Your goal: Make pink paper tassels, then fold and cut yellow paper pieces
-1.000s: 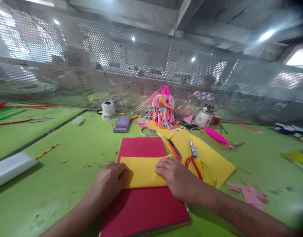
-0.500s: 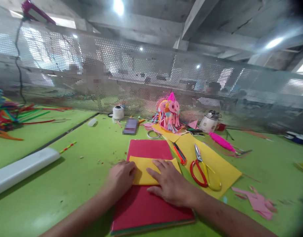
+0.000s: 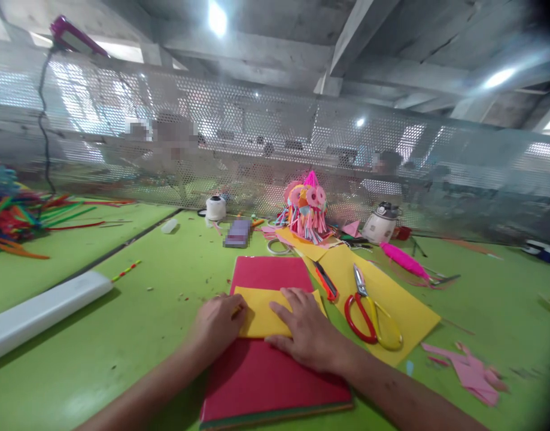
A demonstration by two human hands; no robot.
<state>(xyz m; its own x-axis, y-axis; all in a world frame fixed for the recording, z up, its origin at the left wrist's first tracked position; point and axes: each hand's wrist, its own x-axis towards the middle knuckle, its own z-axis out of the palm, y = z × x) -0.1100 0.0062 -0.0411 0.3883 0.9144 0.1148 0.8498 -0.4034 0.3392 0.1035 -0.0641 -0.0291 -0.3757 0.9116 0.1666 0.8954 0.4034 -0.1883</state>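
A strip of folded yellow paper (image 3: 262, 317) lies crosswise on a stack of red paper sheets (image 3: 275, 383). At its left end my left hand (image 3: 221, 323) has its fingers curled, pinching the paper's edge; the fingertips are partly hidden. My right hand (image 3: 304, 332) rests palm down on the right part of the strip, fingers spread apart. Right of the stack, a large yellow sheet (image 3: 391, 293) carries scissors (image 3: 364, 314) with one red and one yellow handle. An orange and black utility knife (image 3: 326, 281) lies between the stack and the scissors.
Behind stands a pink fringed paper craft (image 3: 308, 209) near a perforated screen (image 3: 248, 143). A thread spool (image 3: 216, 208), a phone (image 3: 237, 232) and a tape ring (image 3: 278, 246) lie left of it. Pink scraps (image 3: 470, 371) are at right, a long white object (image 3: 45, 305) at left.
The whole view has shifted slightly. Both hands stay on the yellow strip in nearly the same places, the right fingers still spread.
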